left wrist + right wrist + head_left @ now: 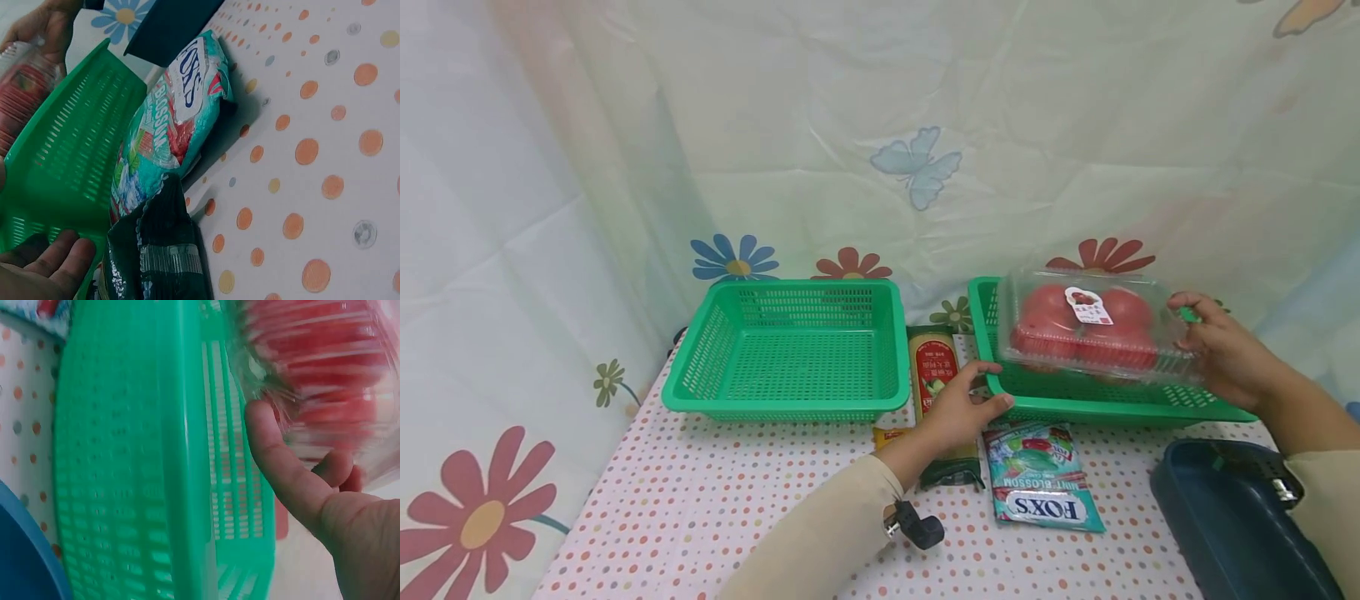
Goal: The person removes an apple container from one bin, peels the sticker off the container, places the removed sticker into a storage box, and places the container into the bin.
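Observation:
A clear plastic box of red tomatoes [1078, 329] with a white label is held over the right green basket [1097, 408], tilted down at its right. My right hand [1236, 358] grips the box by its right end; the right wrist view has its thumb and fingers [284, 465] on the clear plastic. With thumb and fingers my left hand [958, 408] holds the same basket's rim at the front left corner. Some of its fingers [69, 262] lie against the basket's outer side in the left wrist view.
Left stands another green basket [790, 412]. Between the baskets lies a pasta packet [934, 358], with a small yellow packet [891, 437] beside it. A teal Fox's candy bag [1041, 479] lies before the right basket. A dark blue tub [1232, 517] stands front right.

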